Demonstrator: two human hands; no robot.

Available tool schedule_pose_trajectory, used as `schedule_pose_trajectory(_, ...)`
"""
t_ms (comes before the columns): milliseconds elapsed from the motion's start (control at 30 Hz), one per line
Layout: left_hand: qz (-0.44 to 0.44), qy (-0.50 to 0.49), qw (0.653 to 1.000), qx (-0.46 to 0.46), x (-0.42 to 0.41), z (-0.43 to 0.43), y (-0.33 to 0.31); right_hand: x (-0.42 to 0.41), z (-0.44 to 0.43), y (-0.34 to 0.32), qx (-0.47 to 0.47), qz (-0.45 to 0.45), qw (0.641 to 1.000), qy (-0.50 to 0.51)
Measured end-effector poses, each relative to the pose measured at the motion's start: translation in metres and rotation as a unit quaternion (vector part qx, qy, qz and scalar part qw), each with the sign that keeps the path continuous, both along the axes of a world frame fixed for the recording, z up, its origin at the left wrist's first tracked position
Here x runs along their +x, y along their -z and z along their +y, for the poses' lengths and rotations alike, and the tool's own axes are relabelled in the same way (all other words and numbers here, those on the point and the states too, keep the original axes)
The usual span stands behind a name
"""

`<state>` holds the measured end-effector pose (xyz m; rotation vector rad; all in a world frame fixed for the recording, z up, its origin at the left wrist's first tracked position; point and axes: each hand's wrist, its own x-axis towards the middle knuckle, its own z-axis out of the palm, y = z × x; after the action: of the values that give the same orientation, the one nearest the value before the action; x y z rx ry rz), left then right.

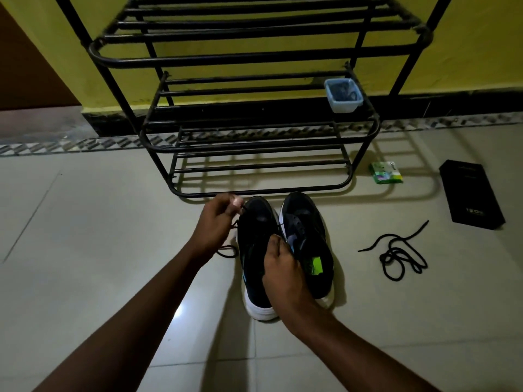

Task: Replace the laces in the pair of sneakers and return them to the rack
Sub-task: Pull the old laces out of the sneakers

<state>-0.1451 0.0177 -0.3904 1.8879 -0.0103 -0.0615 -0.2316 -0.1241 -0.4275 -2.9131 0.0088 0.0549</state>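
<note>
Head view, left hand (219,222) pinching a lace (226,255) by one sneaker (254,236) toe, right hand (283,270) gripping its tongue, tub (343,104) holding something dark at the rack (260,147) shelf's right corner.

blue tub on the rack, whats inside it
The blue tub on the rack has no lid; a dark tangle fills it, maybe laces, too blurred to tell. The tub's floor is covered by it.

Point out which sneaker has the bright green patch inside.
The right-hand sneaker, the one nearer the loose lace. Inside it a green patch shows; the other sneaker shows none.
</note>
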Motion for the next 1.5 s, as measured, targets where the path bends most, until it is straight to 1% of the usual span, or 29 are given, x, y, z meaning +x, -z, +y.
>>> schedule_pose_trajectory(33, 0.027, -0.011, 0.995, -0.099, 0.0, -0.002, -0.005, 0.0, 0.0, 0.001, 0.004, 0.002, 1.0, 0.0)
schedule_pose_trajectory(67, 0.055, -0.015, 0.984, -0.168, 0.0, -0.002, -0.008, 0.0, 0.0, 0.0, 0.008, 0.005, 1.0, -0.001)
schedule_pose_trajectory(100, 0.074, -0.02, 0.977, -0.201, 0.001, -0.001, -0.009, -0.001, -0.001, -0.001, 0.01, 0.007, 1.0, -0.001)
schedule_pose_trajectory(133, 0.077, -0.031, 0.977, -0.194, 0.002, 0.0, -0.008, -0.001, -0.001, -0.002, 0.012, 0.009, 1.0, -0.001)
schedule_pose_trajectory(167, 0.064, -0.043, 0.985, -0.156, 0.004, 0.004, -0.004, -0.001, -0.001, -0.002, 0.012, 0.008, 1.0, -0.002)
schedule_pose_trajectory(200, 0.041, -0.055, 0.993, -0.096, 0.006, 0.009, 0.0, -0.002, -0.002, -0.002, 0.011, 0.006, 1.0, -0.001)
schedule_pose_trajectory(267, 0.012, -0.054, 0.997, 0.053, 0.008, 0.021, 0.007, -0.001, -0.002, 0.001, 0.016, 0.006, 1.0, 0.009)
schedule_pose_trajectory(300, 0.018, -0.027, 0.991, 0.131, 0.008, 0.026, 0.007, -0.001, -0.002, -0.001, 0.017, 0.013, 1.0, 0.013)
schedule_pose_trajectory(333, 0.039, 0.01, 0.977, 0.209, 0.006, 0.028, 0.007, 0.0, -0.002, -0.004, 0.017, 0.02, 1.0, 0.013)
schedule_pose_trajectory(367, 0.064, 0.045, 0.956, 0.283, 0.004, 0.03, 0.006, 0.001, -0.002, -0.01, 0.025, 0.019, 1.0, 0.005)
schedule_pose_trajectory(433, 0.089, 0.096, 0.904, 0.406, 0.002, 0.031, 0.005, 0.003, -0.003, -0.016, 0.038, 0.047, 0.998, -0.021)
schedule_pose_trajectory(467, 0.086, 0.12, 0.884, 0.443, 0.002, 0.03, 0.006, 0.005, -0.003, -0.019, 0.065, 0.05, 0.996, -0.023)
schedule_pose_trajectory(500, 0.078, 0.144, 0.875, 0.455, 0.001, 0.027, 0.004, 0.009, -0.003, -0.024, 0.087, 0.048, 0.995, -0.022)
schedule_pose_trajectory(567, 0.079, 0.19, 0.885, 0.419, 0.002, 0.021, -0.004, 0.018, -0.003, -0.034, 0.111, 0.025, 0.993, -0.021)
schedule_pose_trajectory(633, 0.101, 0.226, 0.897, 0.365, 0.002, 0.016, -0.012, 0.032, -0.006, -0.039, 0.114, 0.026, 0.993, -0.032)
schedule_pose_trajectory(667, 0.105, 0.245, 0.893, 0.362, 0.002, 0.014, -0.012, 0.041, -0.007, -0.041, 0.105, 0.03, 0.993, -0.042)
schedule_pose_trajectory(767, 0.103, 0.286, 0.858, 0.414, 0.001, 0.013, -0.01, 0.065, -0.011, -0.043, 0.073, 0.058, 0.993, -0.075)
schedule_pose_trajectory(900, 0.085, 0.282, 0.853, 0.432, -0.001, 0.008, -0.01, 0.085, -0.013, -0.039, 0.052, 0.066, 0.991, -0.104)
schedule_pose_trajectory(1067, 0.098, 0.282, 0.846, 0.441, -0.003, 0.008, -0.012, 0.086, -0.019, -0.026, 0.065, -0.008, 0.987, -0.148)
schedule_pose_trajectory(1100, 0.096, 0.283, 0.844, 0.446, -0.003, 0.007, -0.013, 0.087, -0.019, -0.023, 0.085, -0.021, 0.986, -0.143)
schedule_pose_trajectory(1133, 0.094, 0.282, 0.841, 0.452, -0.004, 0.006, -0.013, 0.087, -0.02, -0.021, 0.126, -0.022, 0.984, -0.121)
schedule_pose_trajectory(1200, 0.092, 0.283, 0.834, 0.465, -0.005, 0.005, -0.014, 0.089, -0.024, -0.019, 0.241, -0.004, 0.969, -0.044)
schedule_pose_trajectory(1233, 0.092, 0.284, 0.831, 0.469, -0.005, 0.005, -0.014, 0.091, -0.027, -0.017, 0.278, 0.006, 0.96, -0.016)
schedule_pose_trajectory(1267, 0.093, 0.285, 0.83, 0.471, -0.005, 0.004, -0.014, 0.093, -0.031, -0.017, 0.287, 0.016, 0.958, -0.012)
schedule_pose_trajectory(1300, 0.092, 0.286, 0.828, 0.473, -0.005, 0.004, -0.014, 0.094, -0.033, -0.017, 0.273, 0.021, 0.961, -0.029)
schedule_pose_trajectory(1400, 0.086, 0.286, 0.822, 0.484, -0.003, 0.003, -0.013, 0.103, -0.036, -0.018, 0.157, 0.021, 0.98, -0.123)
schedule_pose_trajectory(1433, 0.083, 0.285, 0.821, 0.488, -0.003, 0.002, -0.011, 0.105, -0.035, -0.018, 0.14, 0.031, 0.981, -0.132)
schedule_pose_trajectory(1467, 0.082, 0.284, 0.819, 0.491, -0.002, 0.002, -0.01, 0.107, -0.033, -0.018, 0.147, 0.037, 0.98, -0.126)
schedule_pose_trajectory(1500, 0.08, 0.284, 0.818, 0.494, -0.002, 0.002, -0.009, 0.108, -0.032, -0.019, 0.184, 0.036, 0.977, -0.1)
